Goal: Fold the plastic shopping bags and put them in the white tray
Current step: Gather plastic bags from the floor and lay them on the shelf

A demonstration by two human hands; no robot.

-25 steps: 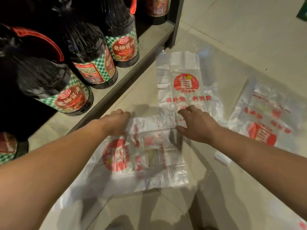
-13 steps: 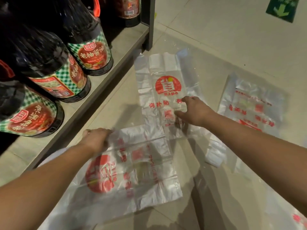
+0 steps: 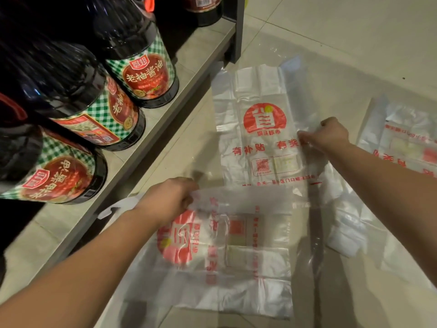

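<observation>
Head-camera view, looking down at a pale tiled floor [image 3: 354, 43] in a shop aisle. Three thin, see-through plastic shopping bags with red printing lie flat on it.

The near bag [image 3: 248, 256], turned sideways, lies at six o'clock. The far bag [image 3: 257, 95], with its logo upright, lies at twelve o'clock, and its lower edge meets the near one's top edge. The third bag [image 3: 406, 147] lies at three o'clock, partly cut off by the frame.

The left hand [image 3: 169, 200] is at seven o'clock. Its fingers [image 3: 189, 197] are curled, pinching the near bag's upper left corner, which is raised slightly off the tile. The right hand [image 3: 329, 136] is towards three o'clock, between the far bag and the third bag, with its fingers clenched on the far bag's right edge.

The film looks almost weightless, limp and slippery — it will likely crease readily, slide on the tile and spring out of a fold unless pressed flat. Corners and side edges seem the best places to take hold, with a palm to smooth out trapped air.

From nine to eleven o'clock a low grey shelf [image 3: 196, 67] carries large dark soy-sauce bottles with red-and-green checked labels [image 3: 142, 74], close beside the bags — a careless left elbow could knock them. Where the bags meet, moving one may drag its neighbour along. The white tray is not in view.
</observation>
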